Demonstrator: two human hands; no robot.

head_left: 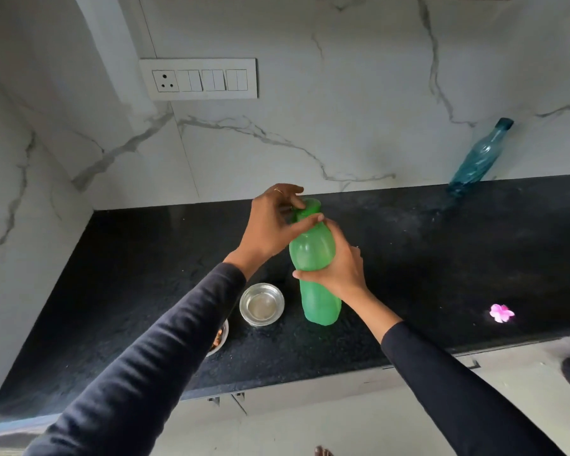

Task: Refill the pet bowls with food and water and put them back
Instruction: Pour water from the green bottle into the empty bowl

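Head view: black counter (pixel 408 258), marble wall (pixel 310 126); both hands' fingers (pixel 334 240) grip green bottle (pixel 320 304).

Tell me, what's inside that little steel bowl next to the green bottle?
The steel bowl shows only its shiny bottom; whether clear water lies in it, I cannot tell. A second bowl, mostly hidden under the left sleeve, shows a bit of brownish food.

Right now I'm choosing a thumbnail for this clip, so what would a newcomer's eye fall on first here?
First, the bright green bottle standing mid-counter: the right hand grips its body while the left hand holds its cap. Next, the steel bowl just left of the bottle's base, and the pink flower lying alone on the black counter to the right. A blue bottle leans against the marble wall at the back right.
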